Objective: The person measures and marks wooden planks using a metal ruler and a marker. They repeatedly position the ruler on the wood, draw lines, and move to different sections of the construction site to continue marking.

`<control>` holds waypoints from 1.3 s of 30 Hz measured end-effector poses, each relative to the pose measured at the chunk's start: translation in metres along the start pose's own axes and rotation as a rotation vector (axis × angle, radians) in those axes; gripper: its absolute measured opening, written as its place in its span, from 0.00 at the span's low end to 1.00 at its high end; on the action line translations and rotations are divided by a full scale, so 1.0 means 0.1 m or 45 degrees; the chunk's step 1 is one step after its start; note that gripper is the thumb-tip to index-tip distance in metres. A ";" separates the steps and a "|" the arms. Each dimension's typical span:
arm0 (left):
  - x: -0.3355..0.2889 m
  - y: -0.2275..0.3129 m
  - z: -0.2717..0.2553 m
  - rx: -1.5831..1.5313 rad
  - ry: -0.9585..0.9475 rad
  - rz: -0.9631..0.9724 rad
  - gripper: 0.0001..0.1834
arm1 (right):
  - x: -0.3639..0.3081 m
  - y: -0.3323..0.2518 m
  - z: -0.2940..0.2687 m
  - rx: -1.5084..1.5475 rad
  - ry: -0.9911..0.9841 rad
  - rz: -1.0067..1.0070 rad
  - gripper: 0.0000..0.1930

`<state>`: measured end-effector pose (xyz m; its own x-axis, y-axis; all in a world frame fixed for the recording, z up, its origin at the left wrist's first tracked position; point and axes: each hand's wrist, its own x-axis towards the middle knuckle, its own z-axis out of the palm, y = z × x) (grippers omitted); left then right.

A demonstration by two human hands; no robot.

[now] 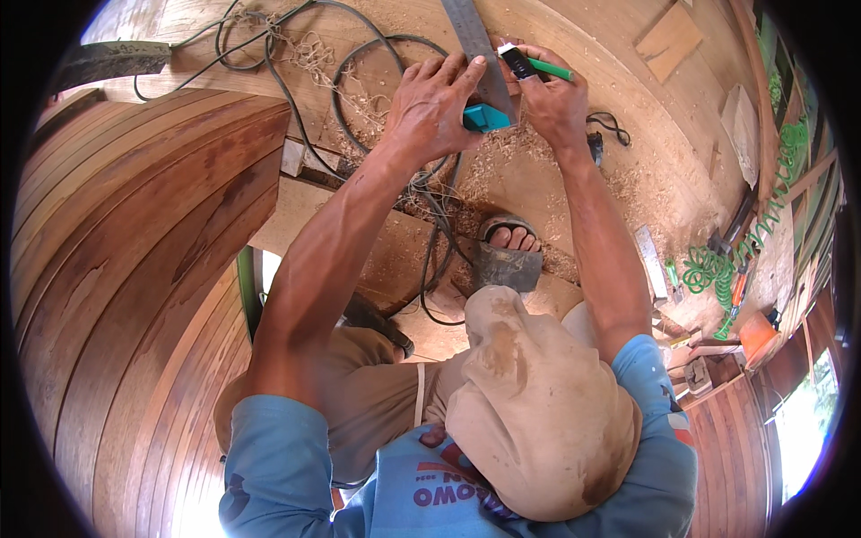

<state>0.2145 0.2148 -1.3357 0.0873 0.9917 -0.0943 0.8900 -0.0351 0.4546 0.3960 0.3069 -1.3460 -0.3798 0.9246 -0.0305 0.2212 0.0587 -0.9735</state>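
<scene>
My left hand (435, 103) grips a try square near its teal stock (485, 117), fingers and thumb against it. The square's grey metal blade (468, 31) runs up toward the top edge, over the wooden surface. Just right of the blade, my right hand (554, 103) is closed around a slim green stick (551, 69) like a pencil or marker. A black piece with a white tip (514, 61) shows at the same fingers; whether it is part of the green stick I cannot tell. Both arms reach forward past my raised knee.
Curved wooden planking (134, 224) rises at left. Black cables (336, 90) loop over the shavings-strewn wood. My sandalled foot (513, 235) is below my hands, beside a dark flat piece (507, 269). At right lie a coiled green hose (713, 269), tools and an orange container (759, 336).
</scene>
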 end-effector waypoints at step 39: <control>-0.47 0.09 0.01 -0.173 0.269 -0.087 0.24 | -0.78 -0.18 -0.29 0.041 0.232 0.253 0.16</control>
<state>0.2188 0.1674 -1.3280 -0.0789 0.9955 0.0520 0.8210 0.0353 0.5698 0.4478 0.2451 -1.3200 -0.1628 0.9695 -0.1833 0.2458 -0.1401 -0.9591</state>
